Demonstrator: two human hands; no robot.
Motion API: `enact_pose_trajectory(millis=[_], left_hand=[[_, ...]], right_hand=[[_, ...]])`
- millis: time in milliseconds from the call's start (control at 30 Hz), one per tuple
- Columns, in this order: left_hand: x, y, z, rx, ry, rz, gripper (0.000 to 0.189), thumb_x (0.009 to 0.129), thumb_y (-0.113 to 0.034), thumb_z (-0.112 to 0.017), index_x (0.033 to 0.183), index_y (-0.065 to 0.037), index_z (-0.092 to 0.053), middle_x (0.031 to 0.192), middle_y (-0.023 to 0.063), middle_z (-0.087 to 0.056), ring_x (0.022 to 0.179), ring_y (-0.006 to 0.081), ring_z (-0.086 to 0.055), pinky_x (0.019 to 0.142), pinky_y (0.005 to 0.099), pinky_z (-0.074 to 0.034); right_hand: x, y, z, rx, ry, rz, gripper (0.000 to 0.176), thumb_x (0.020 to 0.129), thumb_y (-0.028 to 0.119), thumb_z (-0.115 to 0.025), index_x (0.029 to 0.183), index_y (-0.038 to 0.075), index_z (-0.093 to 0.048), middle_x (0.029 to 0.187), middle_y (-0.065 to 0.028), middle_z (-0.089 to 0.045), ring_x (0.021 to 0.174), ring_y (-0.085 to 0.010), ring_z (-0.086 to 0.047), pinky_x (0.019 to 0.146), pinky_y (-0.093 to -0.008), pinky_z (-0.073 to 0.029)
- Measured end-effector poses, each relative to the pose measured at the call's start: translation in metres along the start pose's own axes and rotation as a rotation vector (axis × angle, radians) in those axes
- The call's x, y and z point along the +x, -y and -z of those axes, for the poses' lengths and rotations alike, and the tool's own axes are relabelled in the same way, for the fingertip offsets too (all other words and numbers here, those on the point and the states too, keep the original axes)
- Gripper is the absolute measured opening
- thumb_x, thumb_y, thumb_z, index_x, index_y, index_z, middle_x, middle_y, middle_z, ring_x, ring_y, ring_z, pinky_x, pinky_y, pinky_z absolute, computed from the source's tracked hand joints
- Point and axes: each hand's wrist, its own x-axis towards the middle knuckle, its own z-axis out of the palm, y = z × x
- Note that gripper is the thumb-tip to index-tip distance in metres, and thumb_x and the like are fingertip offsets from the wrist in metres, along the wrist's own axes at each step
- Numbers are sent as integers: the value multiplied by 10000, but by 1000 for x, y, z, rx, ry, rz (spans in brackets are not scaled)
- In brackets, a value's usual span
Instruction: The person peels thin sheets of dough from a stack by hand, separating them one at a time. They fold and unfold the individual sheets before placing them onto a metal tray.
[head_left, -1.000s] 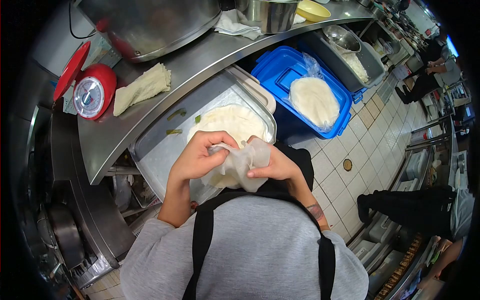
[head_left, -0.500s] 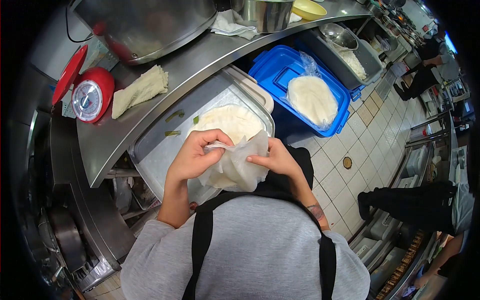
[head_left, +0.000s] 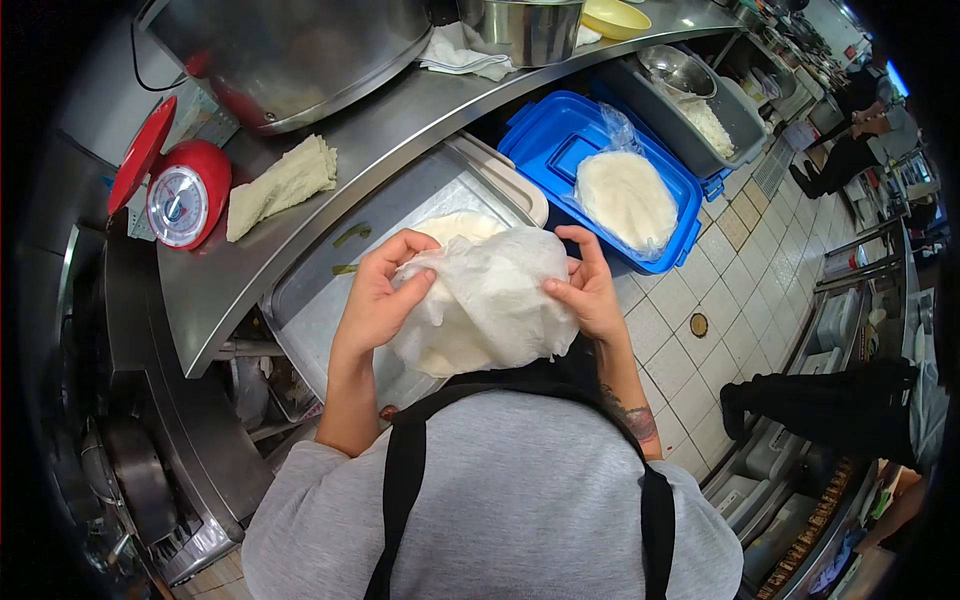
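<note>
Between my two hands hangs a thin, white, slightly see-through sheet [head_left: 505, 285], crinkled and spread out. My left hand [head_left: 380, 300] pinches its left edge between thumb and fingers. On the opposite edge, my right hand [head_left: 592, 295] grips with its thumb in front and the fingers partly behind the sheet. Beneath lies a pale round layer [head_left: 460, 225] on a metal tray [head_left: 300, 295], largely covered by the sheet and my hands. Two green scraps [head_left: 352, 234] rest on the tray left of it.
A blue tub lid [head_left: 545, 130] at the right holds a white round stack [head_left: 628, 200] in clear plastic. On the steel counter stand a red scale [head_left: 185, 200], a folded cloth [head_left: 282, 185] and a large pot [head_left: 300, 60]. Other people stand at the far right.
The sheet was bunched and is now spread wider between my hands. My right hand has moved up and to the right, and its fingers have lifted.
</note>
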Motion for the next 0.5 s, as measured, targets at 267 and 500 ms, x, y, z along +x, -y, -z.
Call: enact_pose_trajectory(millis=[267,500], left_hand=[[2,-6,-8,24,38,-71,209,831,1,-550,1036,-16,-582,977,39,-617,980,121,-551,906,269,-397],[2,-8,-9,84,105,-45,160,836,-15,-555,986,-3,-610,971,50,-629,974,128,-557,907,275,-399]], right_hand=[[2,-12,11,-439,79,-2,204,845,76,-650,1041,18,-638,978,-50,-657,894,-91,-584,799,-255,-473],[2,-12,-6,-502,139,50,276,809,152,-700,1047,19,-664,976,-56,-656,894,-132,-592,818,-281,-469]])
